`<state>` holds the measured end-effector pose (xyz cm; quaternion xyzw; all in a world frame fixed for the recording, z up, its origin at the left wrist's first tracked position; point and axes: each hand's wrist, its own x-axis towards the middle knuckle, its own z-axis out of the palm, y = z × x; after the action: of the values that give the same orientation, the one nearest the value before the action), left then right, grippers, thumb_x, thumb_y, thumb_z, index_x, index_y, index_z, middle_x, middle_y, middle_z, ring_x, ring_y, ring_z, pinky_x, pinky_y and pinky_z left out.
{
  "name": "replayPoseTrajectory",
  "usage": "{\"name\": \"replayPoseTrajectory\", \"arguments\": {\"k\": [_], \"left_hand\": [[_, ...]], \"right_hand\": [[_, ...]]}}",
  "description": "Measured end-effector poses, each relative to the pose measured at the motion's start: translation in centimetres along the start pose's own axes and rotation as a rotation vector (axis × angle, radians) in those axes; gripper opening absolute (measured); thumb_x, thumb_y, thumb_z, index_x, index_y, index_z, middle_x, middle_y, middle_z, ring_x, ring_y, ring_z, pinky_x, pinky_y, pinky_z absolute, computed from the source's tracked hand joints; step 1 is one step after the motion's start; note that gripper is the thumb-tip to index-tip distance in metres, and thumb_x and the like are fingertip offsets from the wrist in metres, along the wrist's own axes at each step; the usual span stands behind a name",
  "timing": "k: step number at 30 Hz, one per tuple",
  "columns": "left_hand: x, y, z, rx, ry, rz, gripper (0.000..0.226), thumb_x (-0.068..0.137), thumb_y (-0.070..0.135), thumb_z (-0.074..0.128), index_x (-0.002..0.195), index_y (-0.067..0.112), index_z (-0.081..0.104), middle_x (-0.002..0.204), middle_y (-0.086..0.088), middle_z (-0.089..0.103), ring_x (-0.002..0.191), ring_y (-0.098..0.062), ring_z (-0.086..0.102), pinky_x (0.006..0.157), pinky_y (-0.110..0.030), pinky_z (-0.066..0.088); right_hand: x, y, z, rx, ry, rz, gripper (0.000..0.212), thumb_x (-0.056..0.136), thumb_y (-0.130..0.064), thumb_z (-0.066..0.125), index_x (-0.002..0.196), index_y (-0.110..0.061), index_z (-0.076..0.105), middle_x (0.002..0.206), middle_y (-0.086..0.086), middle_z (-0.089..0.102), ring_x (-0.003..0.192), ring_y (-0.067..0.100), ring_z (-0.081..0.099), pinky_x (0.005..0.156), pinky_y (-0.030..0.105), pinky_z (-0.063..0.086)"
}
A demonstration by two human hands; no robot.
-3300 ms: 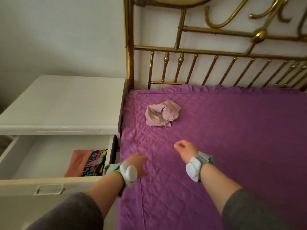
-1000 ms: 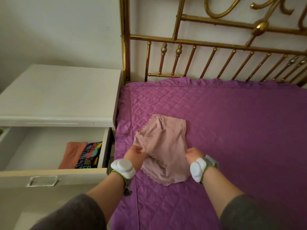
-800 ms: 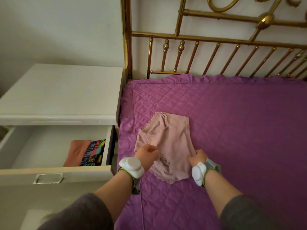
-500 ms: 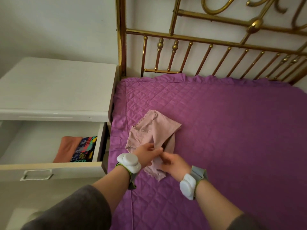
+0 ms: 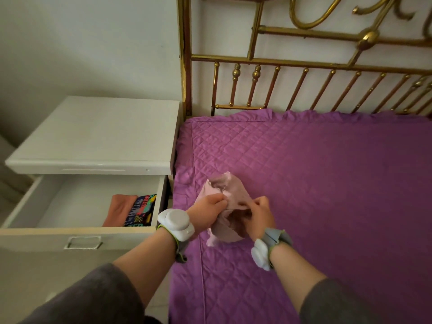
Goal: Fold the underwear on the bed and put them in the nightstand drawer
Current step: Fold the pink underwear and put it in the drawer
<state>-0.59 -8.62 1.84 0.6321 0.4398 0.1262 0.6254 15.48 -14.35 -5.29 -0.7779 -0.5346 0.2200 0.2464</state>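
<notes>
**Underwear point(image 5: 230, 190) pinched over the bed point(image 5: 327, 183)**

Left hand point(image 5: 208, 208) and right hand point(image 5: 258, 215) close together, fingers curled, each pinching the pink underwear from its own side. Bunched and part-folded, over the purple cover near the bed's 9 o'clock edge; touching the cover or lifted clear, cannot tell. At 9 o'clock from the hands, white nightstand point(image 5: 100, 132) with drawer point(image 5: 46, 235) pulled open, orange folded piece point(image 5: 120, 209) and patterned piece point(image 5: 140, 211) side by side at its 3 o'clock end. Brass headboard point(image 5: 304, 64) at 12 o'clock.
</notes>
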Motion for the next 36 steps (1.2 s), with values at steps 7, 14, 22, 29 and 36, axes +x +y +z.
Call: {"name": "replayPoseTrajectory", "arguments": {"k": [7,14,22,29,36], "left_hand": [[-1.0,0.1,-5.4,0.627,0.370,-0.008,0.019,0.080,0.012,0.053,0.088,0.025,0.063,0.087,0.001,0.061,0.081,-0.021,0.059,0.069,-0.027,0.045],[-1.0,-0.1,-8.3,0.715,0.481,-0.109,0.041,0.083,0.010,0.042,0.115,0.025,0.064,0.118,-0.014,0.052,0.104,-0.032,0.057,0.096,-0.035,0.044],[0.3,0.9,-9.3,0.322,0.529,-0.126,0.023,0.088,0.014,0.055,0.104,0.017,0.070,0.054,-0.001,0.058,0.039,-0.012,0.055,0.036,-0.014,0.038],[2.0,6.3,-10.5,-0.091,0.491,-0.003,0.020,0.086,0.017,0.066,0.105,0.012,0.070,0.062,-0.002,0.068,0.045,-0.011,0.064,0.043,-0.021,0.055],[2.1,9.7,-10.2,-0.192,0.571,0.208,0.036,0.092,0.006,0.038,0.110,0.023,0.063,0.079,-0.004,0.062,0.054,-0.010,0.061,0.045,-0.018,0.051]], "right_hand": [[1.6,-2.6,-5.0,-0.133,0.185,-0.024,0.018,0.087,-0.013,0.053,0.098,-0.012,0.068,0.100,0.015,0.061,0.093,0.036,0.059,0.079,0.042,0.048],[1.4,-2.0,-10.7,-0.057,0.374,0.037,0.037,0.077,0.004,0.054,0.107,-0.013,0.069,0.095,0.018,0.055,0.083,0.033,0.056,0.070,0.024,0.034],[1.6,-0.7,-12.5,0.269,0.340,0.284,0.032,0.085,-0.007,0.048,0.110,-0.016,0.067,0.079,0.011,0.067,0.052,0.027,0.064,0.056,0.038,0.058],[4.2,-2.6,-15.3,0.747,0.247,0.363,0.045,0.090,0.005,0.032,0.120,-0.015,0.059,0.103,0.015,0.062,0.064,0.024,0.067,0.060,0.032,0.054],[4.4,-4.5,-18.4,0.707,0.392,0.093,0.051,0.079,0.008,0.038,0.076,-0.029,0.072,0.089,-0.003,0.067,0.081,0.009,0.063,0.060,0.021,0.053]]}}
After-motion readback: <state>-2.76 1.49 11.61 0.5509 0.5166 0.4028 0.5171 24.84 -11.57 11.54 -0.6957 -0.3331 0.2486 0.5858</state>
